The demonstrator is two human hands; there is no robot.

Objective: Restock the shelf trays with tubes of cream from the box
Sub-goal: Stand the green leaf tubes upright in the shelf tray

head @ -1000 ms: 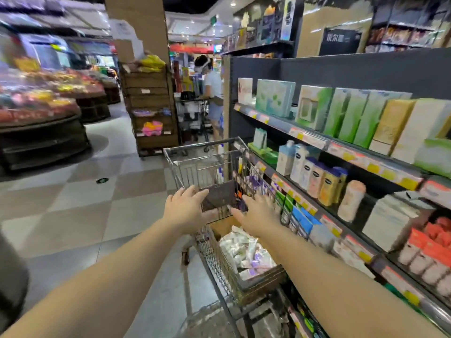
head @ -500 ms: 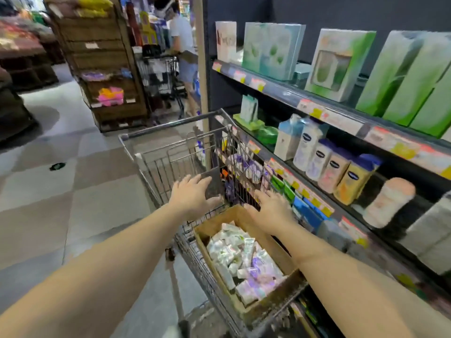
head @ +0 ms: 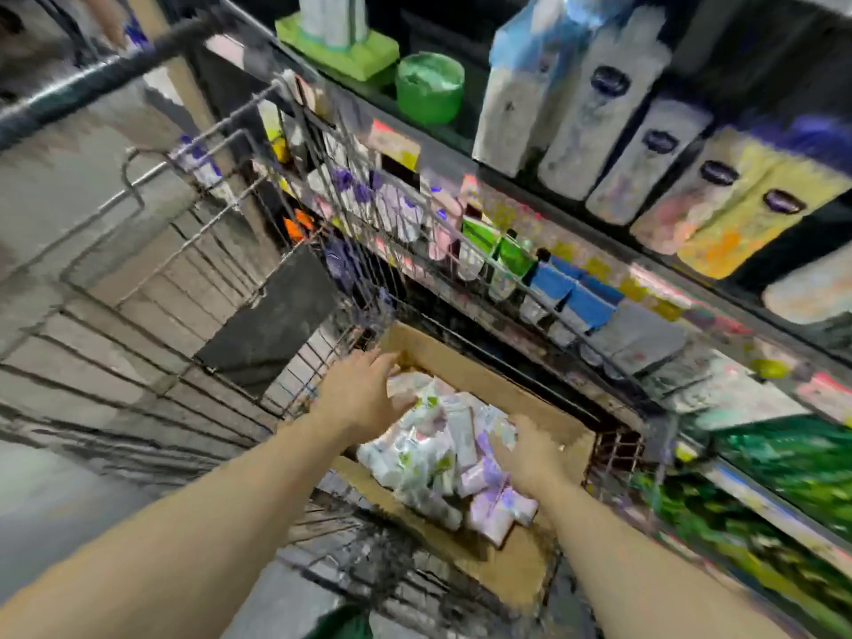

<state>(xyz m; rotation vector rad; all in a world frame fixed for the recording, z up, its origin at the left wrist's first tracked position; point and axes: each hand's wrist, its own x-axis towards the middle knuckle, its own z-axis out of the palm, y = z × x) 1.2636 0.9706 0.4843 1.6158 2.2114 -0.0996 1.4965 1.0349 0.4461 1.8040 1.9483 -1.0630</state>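
Both hands have dropped from the cart's far rim into the box [head: 465, 362]: left hand [head: 364, 398] spread loose over the tubes of cream [head: 442, 454], right hand's [head: 530, 449] grip unclear. Picking begins; shelf trays [head: 484, 260] wait right.

Brown cardboard box [head: 488, 375] holds white, lilac and green-marked tubes [head: 442, 458]; grey wire cart [head: 152, 288]; green tub [head: 429, 87]; blue-capped shelf tubes [head: 585, 306].
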